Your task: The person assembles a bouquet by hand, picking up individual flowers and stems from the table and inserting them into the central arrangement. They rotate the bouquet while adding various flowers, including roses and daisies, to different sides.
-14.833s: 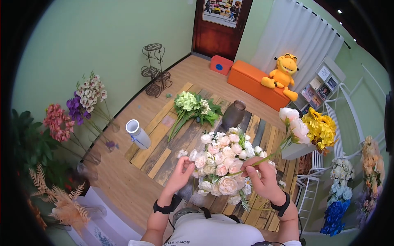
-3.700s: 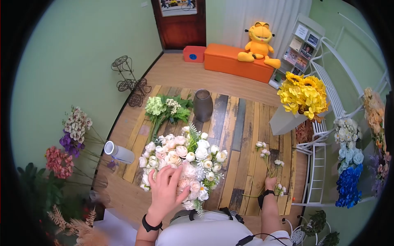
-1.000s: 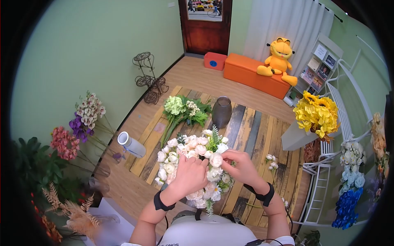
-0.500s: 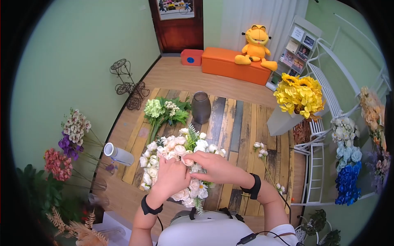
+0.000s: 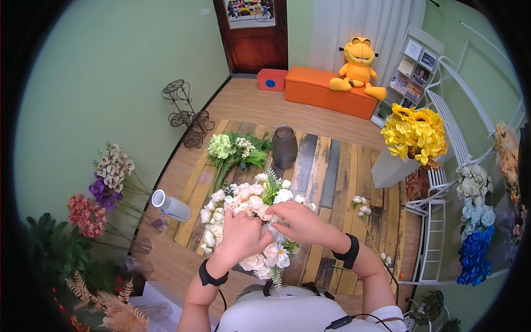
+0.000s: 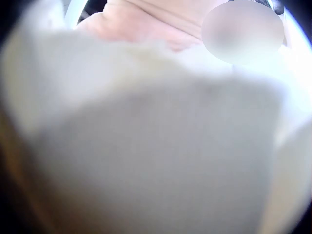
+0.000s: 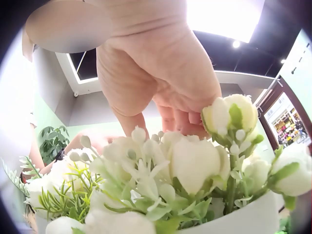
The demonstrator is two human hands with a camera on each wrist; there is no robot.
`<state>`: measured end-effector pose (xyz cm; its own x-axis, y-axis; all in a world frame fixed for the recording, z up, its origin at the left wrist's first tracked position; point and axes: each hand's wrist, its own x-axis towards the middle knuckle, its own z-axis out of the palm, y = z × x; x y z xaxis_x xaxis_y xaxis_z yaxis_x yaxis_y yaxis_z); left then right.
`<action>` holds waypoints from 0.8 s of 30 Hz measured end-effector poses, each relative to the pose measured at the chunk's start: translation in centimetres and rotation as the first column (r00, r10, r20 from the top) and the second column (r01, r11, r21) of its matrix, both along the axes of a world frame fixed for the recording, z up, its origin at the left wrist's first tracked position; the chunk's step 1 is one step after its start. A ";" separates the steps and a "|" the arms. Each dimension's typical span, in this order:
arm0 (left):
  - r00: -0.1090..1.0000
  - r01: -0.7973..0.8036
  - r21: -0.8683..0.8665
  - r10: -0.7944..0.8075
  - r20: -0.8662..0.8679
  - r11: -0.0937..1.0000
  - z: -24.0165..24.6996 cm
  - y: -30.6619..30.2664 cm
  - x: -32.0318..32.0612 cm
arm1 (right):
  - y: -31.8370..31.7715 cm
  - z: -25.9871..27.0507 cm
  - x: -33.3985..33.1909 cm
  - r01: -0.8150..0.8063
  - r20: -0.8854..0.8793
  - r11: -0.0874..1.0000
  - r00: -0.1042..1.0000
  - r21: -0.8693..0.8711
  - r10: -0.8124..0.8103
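Note:
A full arrangement of cream and pale pink roses [image 5: 251, 261] stands on the plank table in front of the person; the right wrist view shows the white rim of its container [image 7: 248, 219]. My right hand [image 5: 304, 222] reaches in from the right, thumb and forefinger pinching at a pale pink rose [image 5: 264, 212]. Opposite it, my left hand [image 5: 240, 237] bends its fingers down among the blooms, their tips hidden, so I cannot tell what they grip. Pale blurred shapes fill most of the left wrist view beneath the palm [image 6: 156, 24].
Loose sprays of small pinkish flowers [image 5: 362, 209] lie right on the table. Behind the roses are a green hydrangea bundle [image 5: 222, 146] and a dark glass vase [image 5: 284, 148]. A white vase [image 5: 176, 208] stands left, a tall white container of yellow flowers [image 5: 412, 135] right.
Long-stemmed peonies in the right hand earliest are gone from it. Later it reached to sprays on the table, then came back to the roses. In the last second it shifted left, nearer the left hand.

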<state>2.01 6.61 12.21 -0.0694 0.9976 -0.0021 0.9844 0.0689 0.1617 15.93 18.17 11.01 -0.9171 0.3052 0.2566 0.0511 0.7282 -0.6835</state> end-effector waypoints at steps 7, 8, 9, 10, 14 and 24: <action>1.000 0.014 -0.020 -0.014 -0.008 1.000 0.3 -0.2 0.0 | 0.0 0.0 -0.4 -0.039 -0.034 0.998 0.999 0.042 0.040; 1.000 0.026 -0.043 -0.027 -0.010 0.999 0.6 -0.2 0.0 | -0.1 0.4 -0.4 -0.025 -0.031 1.000 0.999 -0.011 0.025; 0.999 0.039 -0.066 -0.040 -0.013 0.997 0.8 -0.2 0.0 | -0.2 0.6 -0.5 -0.011 -0.028 0.998 1.000 -0.063 0.009; 0.999 0.038 -0.065 -0.039 -0.015 0.997 0.8 -0.3 -0.1 | -0.2 0.5 -0.5 -0.012 -0.030 0.998 0.999 -0.062 0.010; 0.997 0.066 -0.023 -0.067 -0.028 0.998 0.3 -0.6 -0.2 | -0.2 -0.2 -0.8 0.024 -0.029 0.998 0.999 -0.063 -0.026; 0.997 0.079 0.026 -0.079 -0.021 0.997 0.1 -0.7 -0.1 | 0.0 -0.7 -1.2 0.044 -0.079 0.996 0.996 -0.077 -0.050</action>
